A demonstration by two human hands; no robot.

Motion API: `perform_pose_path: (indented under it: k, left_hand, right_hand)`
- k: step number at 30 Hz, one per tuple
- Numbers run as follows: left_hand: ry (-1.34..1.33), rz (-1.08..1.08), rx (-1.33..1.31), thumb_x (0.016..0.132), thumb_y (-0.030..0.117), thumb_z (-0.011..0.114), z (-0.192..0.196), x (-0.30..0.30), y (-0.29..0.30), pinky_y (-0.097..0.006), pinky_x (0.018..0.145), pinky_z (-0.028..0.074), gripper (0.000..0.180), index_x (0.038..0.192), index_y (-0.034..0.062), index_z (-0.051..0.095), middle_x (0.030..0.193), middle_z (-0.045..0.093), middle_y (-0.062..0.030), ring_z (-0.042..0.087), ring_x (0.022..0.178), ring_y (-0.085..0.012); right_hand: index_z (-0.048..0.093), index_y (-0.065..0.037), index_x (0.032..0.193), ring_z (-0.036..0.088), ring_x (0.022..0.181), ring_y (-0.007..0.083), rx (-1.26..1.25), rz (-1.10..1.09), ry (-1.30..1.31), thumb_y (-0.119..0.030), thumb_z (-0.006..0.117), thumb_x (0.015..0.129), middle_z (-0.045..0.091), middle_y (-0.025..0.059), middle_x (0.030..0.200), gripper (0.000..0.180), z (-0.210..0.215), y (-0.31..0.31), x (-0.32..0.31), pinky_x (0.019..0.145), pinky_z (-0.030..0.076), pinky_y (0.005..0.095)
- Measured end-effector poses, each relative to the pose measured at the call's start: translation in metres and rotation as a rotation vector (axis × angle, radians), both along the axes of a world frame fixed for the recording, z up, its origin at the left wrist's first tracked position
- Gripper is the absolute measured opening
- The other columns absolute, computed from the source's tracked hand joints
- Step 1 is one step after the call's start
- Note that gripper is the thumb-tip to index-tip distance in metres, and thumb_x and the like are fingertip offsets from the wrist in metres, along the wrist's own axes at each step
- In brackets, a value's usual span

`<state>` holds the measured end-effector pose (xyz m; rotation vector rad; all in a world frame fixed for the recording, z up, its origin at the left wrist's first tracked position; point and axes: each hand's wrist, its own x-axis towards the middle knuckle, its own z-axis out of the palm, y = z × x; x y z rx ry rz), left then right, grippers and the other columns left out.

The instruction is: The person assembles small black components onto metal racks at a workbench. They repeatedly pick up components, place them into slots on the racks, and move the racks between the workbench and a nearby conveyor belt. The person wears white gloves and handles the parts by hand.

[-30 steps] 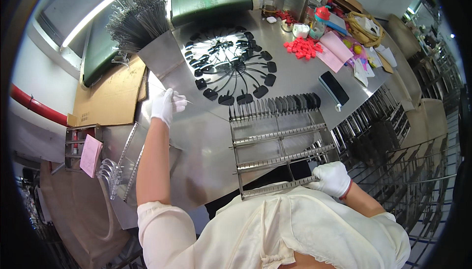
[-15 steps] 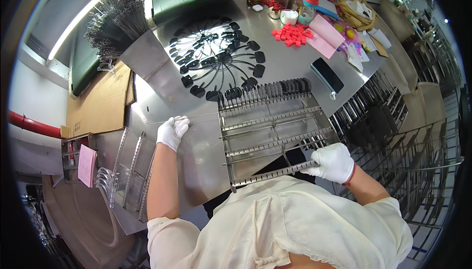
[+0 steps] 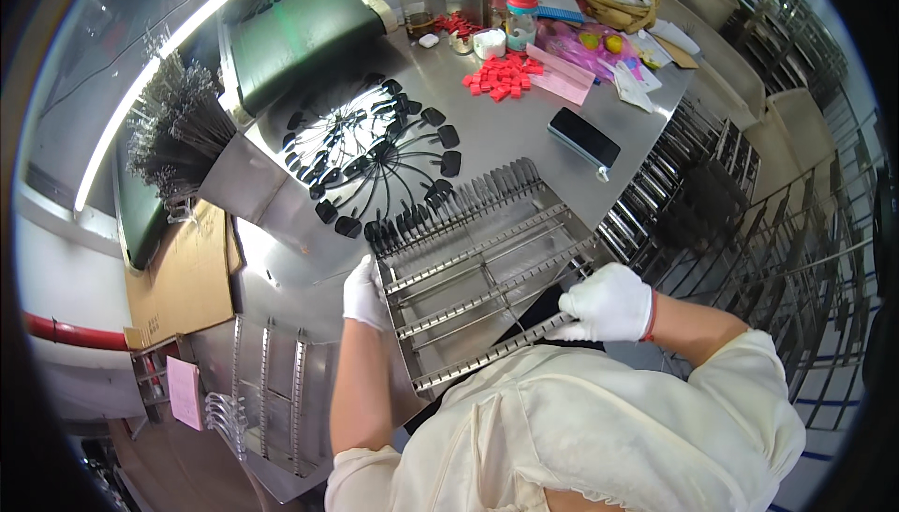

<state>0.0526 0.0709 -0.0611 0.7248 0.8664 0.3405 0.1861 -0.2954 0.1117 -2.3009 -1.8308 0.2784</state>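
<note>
A steel rack frame (image 3: 487, 273) with several toothed rails lies on the steel table in front of me. A row of thin black-tipped pieces (image 3: 468, 201) stands along its far rail. My left hand (image 3: 363, 292), in a white glove, grips the rack's left edge. My right hand (image 3: 607, 303), also gloved, holds the near right corner of the rack. Beyond the rack, black paddle-ended wire pieces (image 3: 379, 152) are fanned out on the table.
A bundle of thin metal wires (image 3: 173, 133) stands at the far left beside a green mat (image 3: 300, 30). Red blocks (image 3: 504, 77), bottles, a black phone (image 3: 583, 138) lie far right. More racks (image 3: 267, 390) sit at lower left, wire shelving (image 3: 749, 231) at right.
My left hand came down from the far left of the table to the rack's left edge. My right hand stayed on the rack's near corner. The view moved closer over the rack.
</note>
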Motion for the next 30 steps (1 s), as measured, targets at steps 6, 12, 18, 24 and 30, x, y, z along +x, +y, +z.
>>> perform_pose_path:
  k: [6,12,18,24,30]
  left_hand:
    - [-0.185,0.007,-0.473,0.098,0.063,0.058,0.004,-0.011,0.032,-0.021,0.036,0.028,0.049,0.070,0.0238,0.048,0.058,0.036,0.0101,0.035,0.045,-0.0033]
    - [0.061,0.241,0.083,0.104,0.034,0.062,-0.013,-0.020,0.030,-0.020,0.040,0.034,0.026,0.087,0.0147,0.058,0.068,0.048,0.0073,0.045,0.055,-0.0031]
    - [0.132,0.287,0.283,0.103,0.027,0.067,0.018,-0.021,0.020,-0.022,0.064,0.046,0.027,0.089,0.0037,0.067,0.070,0.057,0.0050,0.054,0.066,-0.0044]
    - [0.274,0.082,0.878,0.105,0.020,0.060,-0.008,-0.021,0.033,-0.026,0.077,0.052,0.030,0.110,-0.0065,0.074,0.096,0.075,-0.0047,0.065,0.083,-0.0086]
    - [0.434,-0.096,1.276,0.108,0.033,0.042,-0.007,-0.023,0.032,-0.041,0.101,0.047,0.050,0.135,-0.0049,0.061,0.123,0.070,-0.0223,0.066,0.115,-0.0359]
  right_hand:
    - [0.064,-0.011,0.070,0.064,0.056,0.0290,0.019,-0.067,0.043,-0.052,0.072,0.083,0.060,0.0070,0.060,0.044,-0.004,0.000,0.000,0.053,0.050,0.0409]
    - [0.067,-0.008,0.076,0.069,0.067,0.0343,-0.112,-0.040,0.116,-0.052,0.067,0.088,0.068,0.0114,0.068,0.046,-0.015,0.013,-0.003,0.061,0.055,0.0454]
    - [0.065,-0.006,0.077,0.070,0.069,0.0373,-0.085,-0.028,0.154,-0.051,0.068,0.088,0.069,0.0142,0.071,0.047,-0.020,0.022,0.001,0.066,0.056,0.0475]
    - [0.066,-0.007,0.077,0.071,0.073,0.0366,-0.025,0.008,0.142,-0.051,0.067,0.088,0.069,0.0145,0.074,0.046,-0.051,0.032,-0.005,0.068,0.056,0.0477]
    - [0.068,-0.010,0.081,0.069,0.071,0.0346,0.131,0.047,0.195,-0.053,0.069,0.087,0.067,0.0112,0.074,0.043,-0.085,0.046,0.006,0.066,0.054,0.0445]
